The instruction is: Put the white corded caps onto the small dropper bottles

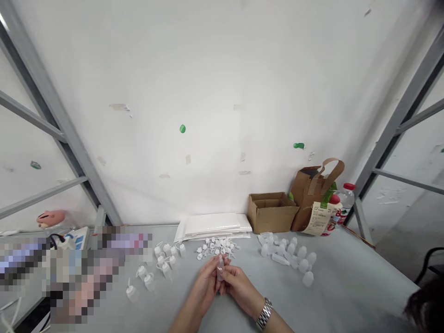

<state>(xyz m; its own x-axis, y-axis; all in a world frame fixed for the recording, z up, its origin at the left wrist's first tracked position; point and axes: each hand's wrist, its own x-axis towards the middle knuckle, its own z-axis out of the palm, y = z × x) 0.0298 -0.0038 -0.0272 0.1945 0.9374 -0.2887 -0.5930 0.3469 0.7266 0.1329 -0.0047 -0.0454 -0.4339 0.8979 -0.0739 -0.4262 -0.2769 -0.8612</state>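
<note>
Both my hands meet at the near middle of the grey table [340, 286]. My left hand [205, 283] and my right hand [235, 284], which wears a metal watch, pinch a small clear plastic bottle [220, 269] held upright between the fingertips. Just beyond the hands lies a heap of small white caps [215, 246]. Left of it stand several capped small bottles [163, 264]. To the right lies a cluster of uncapped translucent bottles [289, 255].
A stack of white flat bags [213, 225] lies by the wall, with an open cardboard box [271, 212] and a brown paper bag [314, 192] with drink bottles [345, 199] to its right. Grey metal frame posts rise on both sides. A blurred-out area covers the left.
</note>
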